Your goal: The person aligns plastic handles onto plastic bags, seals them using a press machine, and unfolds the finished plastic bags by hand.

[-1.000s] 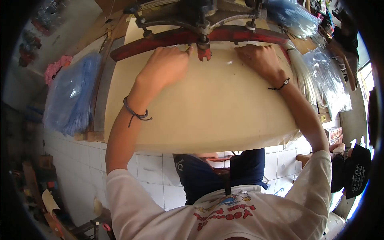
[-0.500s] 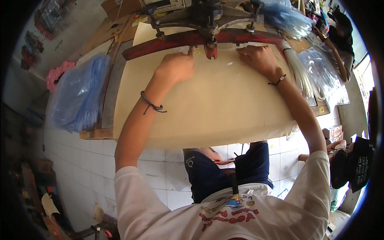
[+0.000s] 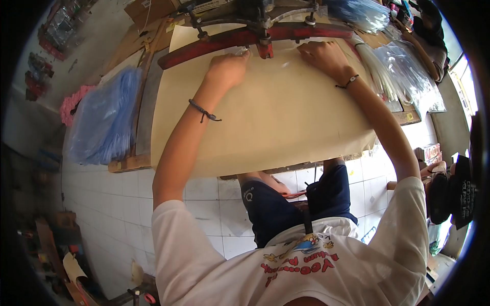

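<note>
My left hand (image 3: 228, 69) is closed in a pinch at the red sealing bar, with a bit of clear plastic (image 3: 242, 51) showing at its fingertips. To the right, my right hand (image 3: 325, 57) rests with curled fingers just in front of the same bar; what they hold, if anything, is hidden. The curved red bar (image 3: 209, 49) hangs from a dark metal frame (image 3: 265, 19) and spans the table above both hands. Beneath them lies a large tan sheet (image 3: 265, 117), its near edge drooping over the table's front. A small glint shows on the sheet between the hands.
A stack of bluish clear plastic bags (image 3: 104, 117) lies at the left. More clear plastic (image 3: 411, 74) and a bundle of whitish strips (image 3: 375, 69) are at the right. Another person's arm (image 3: 423, 53) is beyond them. A cardboard box (image 3: 148, 13) stands at the back left.
The view has shifted, so the bar and table sit a little higher in it. Both hands remain close to the bar, with little change in their grip.
</note>
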The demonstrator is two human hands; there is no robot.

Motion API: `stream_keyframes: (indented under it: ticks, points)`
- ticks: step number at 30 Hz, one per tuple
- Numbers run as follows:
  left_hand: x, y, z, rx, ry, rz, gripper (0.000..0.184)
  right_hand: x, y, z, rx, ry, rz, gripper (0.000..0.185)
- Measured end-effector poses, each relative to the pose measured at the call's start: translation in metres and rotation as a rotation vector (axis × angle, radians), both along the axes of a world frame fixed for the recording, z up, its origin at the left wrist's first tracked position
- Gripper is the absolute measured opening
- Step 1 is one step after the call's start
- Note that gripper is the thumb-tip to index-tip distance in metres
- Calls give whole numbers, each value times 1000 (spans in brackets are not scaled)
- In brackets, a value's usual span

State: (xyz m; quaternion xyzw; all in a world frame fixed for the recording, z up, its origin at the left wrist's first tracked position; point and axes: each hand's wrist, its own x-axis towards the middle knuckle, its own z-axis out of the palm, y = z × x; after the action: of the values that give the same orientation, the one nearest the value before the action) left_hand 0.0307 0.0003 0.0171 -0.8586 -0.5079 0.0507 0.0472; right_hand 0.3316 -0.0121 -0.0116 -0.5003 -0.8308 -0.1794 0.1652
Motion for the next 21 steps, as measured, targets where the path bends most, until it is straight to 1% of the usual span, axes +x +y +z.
stream_keyframes:
  ticks: [3,4,5,6,8,12,13,16,19,20,21]
  points:
    - [6,2,3,-38,4,65,70,-3,-2,3,28,-34,-32,20]
    - [2,8,0,-22,16,33,70,-4,-2,2,37,-30,-44,20]
    - [-6,14,-4,-5,32,0,69,-6,-2,0,117,-15,-7,20]
    - [-12,23,-7,15,48,-32,69,-7,-2,-1,96,78,-34,20]
    - [-8,18,-1,-3,91,53,69,-19,-13,1,57,267,-82,21]
    - [-7,10,7,-71,146,196,69,-41,-21,5,0,343,-147,19]
    - [-11,13,5,-72,126,203,71,-46,-22,6,-1,341,-153,19]
    - [-13,11,17,-164,179,308,71,-68,-26,7,-16,326,-130,20]
    - [-26,24,6,-169,231,320,71,-87,-32,2,-13,396,-64,20]
    - [-35,36,0,-203,244,325,69,-90,-33,2,-12,417,-40,20]
    - [-46,49,-5,-242,259,328,66,-90,-36,2,45,409,38,21]
